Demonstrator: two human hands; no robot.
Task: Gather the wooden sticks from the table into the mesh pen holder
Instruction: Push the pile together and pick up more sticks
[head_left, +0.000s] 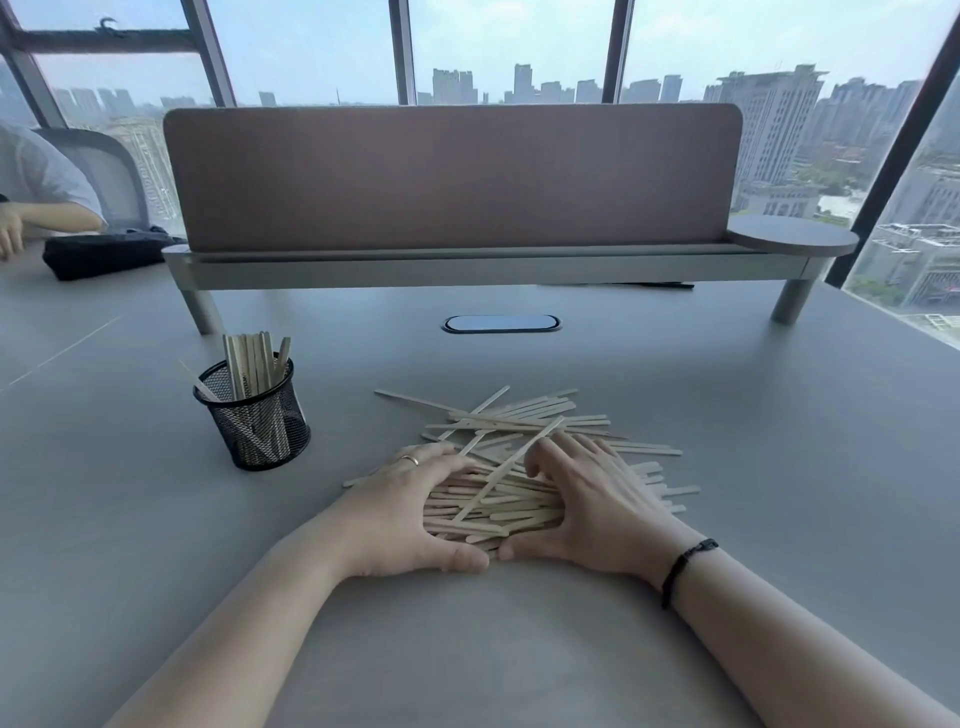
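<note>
Head view: left hand (410, 512) and right hand (597, 506) cupped round the near part of the sticks (524, 467) pile on the grey table (727, 415), fingertips hidden among sticks. Holder (253, 415) stood left, some sticks upright inside. Divider (452, 176) and windows (311, 47) behind; another person's arm (36, 218) cut off at far left.

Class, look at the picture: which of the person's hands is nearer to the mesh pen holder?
Left. The left hand cups the stick pile just right of the mesh pen holder; the right hand lies farther right, across the pile.

left hand (410, 512) cupped, fingers curled | right hand (587, 501) cupped, thumbs nearly touching
</note>
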